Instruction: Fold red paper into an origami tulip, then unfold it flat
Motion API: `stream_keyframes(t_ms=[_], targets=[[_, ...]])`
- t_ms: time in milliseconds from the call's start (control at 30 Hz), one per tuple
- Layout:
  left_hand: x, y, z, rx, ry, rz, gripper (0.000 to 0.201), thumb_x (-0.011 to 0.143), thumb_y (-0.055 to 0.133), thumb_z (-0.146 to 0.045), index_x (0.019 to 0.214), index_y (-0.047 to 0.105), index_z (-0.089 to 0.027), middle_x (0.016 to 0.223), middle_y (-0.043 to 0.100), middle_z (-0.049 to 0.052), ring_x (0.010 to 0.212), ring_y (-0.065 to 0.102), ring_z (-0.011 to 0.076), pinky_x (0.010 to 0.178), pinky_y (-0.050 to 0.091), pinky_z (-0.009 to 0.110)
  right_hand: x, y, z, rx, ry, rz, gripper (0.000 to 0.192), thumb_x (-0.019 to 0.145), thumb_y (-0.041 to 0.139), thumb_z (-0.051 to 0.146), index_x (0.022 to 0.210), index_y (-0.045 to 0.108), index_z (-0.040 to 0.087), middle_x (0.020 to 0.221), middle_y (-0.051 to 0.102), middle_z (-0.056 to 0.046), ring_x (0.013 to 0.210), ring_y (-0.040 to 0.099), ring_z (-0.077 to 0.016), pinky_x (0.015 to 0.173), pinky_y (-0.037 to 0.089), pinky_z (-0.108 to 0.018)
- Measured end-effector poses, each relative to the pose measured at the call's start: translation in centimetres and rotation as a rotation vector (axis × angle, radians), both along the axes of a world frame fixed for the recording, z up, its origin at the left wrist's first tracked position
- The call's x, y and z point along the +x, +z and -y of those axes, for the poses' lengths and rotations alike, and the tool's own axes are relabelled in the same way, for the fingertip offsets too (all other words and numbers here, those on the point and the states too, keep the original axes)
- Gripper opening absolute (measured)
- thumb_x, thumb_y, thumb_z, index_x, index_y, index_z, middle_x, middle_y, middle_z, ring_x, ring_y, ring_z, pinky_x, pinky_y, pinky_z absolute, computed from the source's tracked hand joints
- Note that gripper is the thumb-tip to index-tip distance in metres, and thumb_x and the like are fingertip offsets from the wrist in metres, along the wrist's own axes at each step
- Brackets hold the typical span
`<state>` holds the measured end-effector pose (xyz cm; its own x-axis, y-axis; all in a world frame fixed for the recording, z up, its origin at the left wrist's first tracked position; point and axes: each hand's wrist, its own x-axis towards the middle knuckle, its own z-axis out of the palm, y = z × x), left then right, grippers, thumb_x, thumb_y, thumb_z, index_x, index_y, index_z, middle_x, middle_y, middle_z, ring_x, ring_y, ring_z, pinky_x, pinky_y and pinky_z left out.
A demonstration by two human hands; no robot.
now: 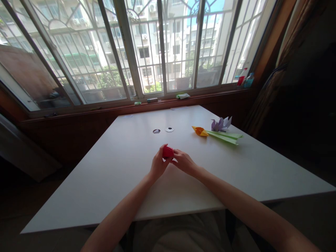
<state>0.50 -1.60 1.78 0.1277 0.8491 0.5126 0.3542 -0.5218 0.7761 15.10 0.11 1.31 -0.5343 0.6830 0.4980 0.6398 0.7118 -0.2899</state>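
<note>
Between my two hands, above the middle of the white table (110, 175), is a small folded piece of red paper (168, 152). My left hand (158, 162) grips its left side, with fingers behind and the thumb in front. From the right, my right hand (183, 161) pinches the paper's right edge with its fingertips. Parts of the red paper are covered by the fingers, so its full shape does not show. To the right lies a yellow-orange folded paper boat-like shape (200, 131), beside light green paper strips (225, 137) and a purple folded paper flower (221, 124).
Two round discs (169, 129) (156, 131) lie flat near the table's far side. Beyond the table runs a window sill (105, 106) with small packets (183, 96) and bottles (242, 77) at the right. A dark curtain (282, 70) hangs on the right.
</note>
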Motion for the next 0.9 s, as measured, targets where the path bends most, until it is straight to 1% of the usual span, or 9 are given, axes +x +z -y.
stream_keyframes(t_ms=[133, 200, 267, 400, 467, 600, 667, 800, 900], targets=[[0.0, -0.1, -0.4, -0.04, 0.028, 0.075, 0.043, 0.07, 0.057, -0.026, 0.111, 0.044, -0.023, 0.085, 0.059, 0.001, 0.072, 0.053, 0.0127, 0.068, 0.042, 0.026, 0.0, 0.1, 0.2, -0.049, -0.005, -0.067, 0.025, 0.073, 0.054, 0.012, 0.097, 0.053, 0.019, 0.089, 0.059, -0.005, 0.078, 0.056, -0.0161, 0.067, 0.047, -0.028], [-0.2, -0.2, -0.9, -0.11, 0.064, 0.159, 0.034, 0.07, 0.058, -0.03, 0.101, 0.049, -0.02, 0.077, 0.057, 0.0, 0.069, 0.053, 0.0122, 0.066, 0.043, 0.026, -0.1, 0.1, 0.2, -0.078, 0.006, -0.132, 0.02, 0.073, 0.052, 0.011, 0.092, 0.053, 0.019, 0.086, 0.059, -0.004, 0.072, 0.057, -0.0141, 0.064, 0.048, -0.027], [-0.4, -0.3, -1.4, -0.203, 0.105, 0.297, 0.028, 0.069, 0.059, -0.034, 0.089, 0.051, -0.016, 0.075, 0.055, 0.001, 0.07, 0.053, 0.0128, 0.067, 0.044, 0.027, -0.1, 0.0, 0.2, -0.097, 0.026, -0.214, 0.022, 0.073, 0.052, 0.012, 0.094, 0.052, 0.019, 0.087, 0.06, -0.004, 0.072, 0.058, -0.0131, 0.065, 0.049, -0.027], [-0.7, -0.1, -2.0, -0.454, -0.006, 0.619, 0.035, 0.066, 0.062, -0.036, 0.091, 0.05, -0.015, 0.087, 0.058, 0.005, 0.081, 0.057, 0.0166, 0.073, 0.046, 0.032, -0.2, -0.2, 0.0, -0.134, 0.055, -0.371, 0.039, 0.073, 0.054, 0.014, 0.109, 0.044, 0.02, 0.089, 0.063, -0.004, 0.076, 0.061, -0.0142, 0.066, 0.052, -0.029], [-0.8, 0.0, -1.9, -0.545, -0.071, 0.709, 0.037, 0.066, 0.063, -0.037, 0.093, 0.051, -0.015, 0.09, 0.059, 0.007, 0.084, 0.058, 0.0183, 0.076, 0.046, 0.034, -0.2, -0.2, -0.1, -0.148, 0.048, -0.426, 0.037, 0.073, 0.055, 0.017, 0.109, 0.045, 0.021, 0.086, 0.064, -0.003, 0.076, 0.062, -0.0145, 0.065, 0.053, -0.029], [-0.8, 0.2, -1.6, -0.62, -0.119, 0.754, 0.036, 0.066, 0.063, -0.039, 0.093, 0.054, -0.016, 0.096, 0.061, 0.009, 0.09, 0.058, 0.0211, 0.079, 0.044, 0.036, -0.1, 0.1, 0.0, -0.15, -0.001, -0.484, 0.021, 0.076, 0.053, 0.022, 0.097, 0.054, 0.021, 0.085, 0.066, -0.003, 0.072, 0.063, -0.0148, 0.064, 0.053, -0.028], [-0.9, 0.2, -1.6, -0.628, -0.121, 0.759, 0.035, 0.066, 0.062, -0.04, 0.092, 0.055, -0.017, 0.097, 0.061, 0.01, 0.092, 0.057, 0.0218, 0.079, 0.044, 0.036, 0.0, 0.3, 0.1, -0.154, -0.024, -0.51, 0.018, 0.077, 0.053, 0.024, 0.094, 0.056, 0.021, 0.084, 0.066, -0.003, 0.071, 0.064, -0.0154, 0.065, 0.052, -0.029], [-1.1, 0.1, -1.8, -0.656, -0.138, 0.781, 0.035, 0.067, 0.061, -0.041, 0.092, 0.056, -0.016, 0.097, 0.061, 0.01, 0.091, 0.057, 0.0207, 0.077, 0.044, 0.033, 0.0, 0.6, 0.1, -0.173, -0.046, -0.57, 0.019, 0.076, 0.054, 0.027, 0.094, 0.058, 0.021, 0.083, 0.067, -0.003, 0.07, 0.064, -0.0159, 0.065, 0.052, -0.029], [-1.2, -0.1, -2.1, -0.691, -0.119, 0.823, 0.033, 0.067, 0.061, -0.039, 0.089, 0.055, -0.016, 0.092, 0.062, 0.008, 0.084, 0.059, 0.0182, 0.074, 0.045, 0.031, 0.0, 0.7, 0.2, -0.185, -0.019, -0.581, 0.025, 0.073, 0.058, 0.032, 0.095, 0.057, 0.02, 0.08, 0.067, -0.003, 0.069, 0.063, -0.0157, 0.063, 0.052, -0.028]])
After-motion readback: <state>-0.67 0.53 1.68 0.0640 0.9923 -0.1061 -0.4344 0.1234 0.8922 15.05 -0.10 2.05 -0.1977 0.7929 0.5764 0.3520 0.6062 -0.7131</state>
